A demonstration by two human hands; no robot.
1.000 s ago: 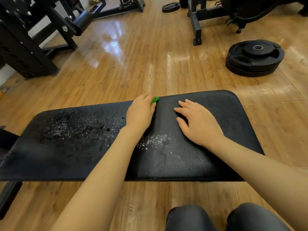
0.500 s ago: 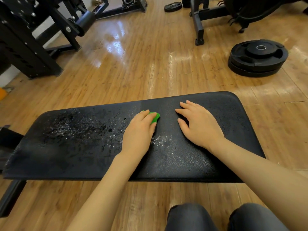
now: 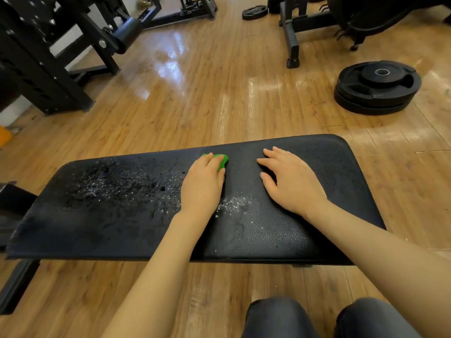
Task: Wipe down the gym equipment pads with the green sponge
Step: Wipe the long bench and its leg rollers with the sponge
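A long black bench pad (image 3: 341,181) lies across the view, with white foam specks on its left half and a small patch near the middle. My left hand (image 3: 202,186) presses the green sponge (image 3: 221,161) onto the pad near its far edge; only the sponge's tip shows past my fingers, which curl over it. My right hand (image 3: 290,181) rests flat on the pad's right half, fingers spread, holding nothing.
Wooden floor surrounds the bench. A stack of black weight plates (image 3: 377,86) lies at the right. A black machine frame with a roller pad (image 3: 127,32) stands at the far left, another frame leg (image 3: 291,45) at the back. My knees (image 3: 278,318) are below the bench.
My left hand slid the sponge back toward me from the pad's far edge, then out again toward that edge. My right hand stayed in place.
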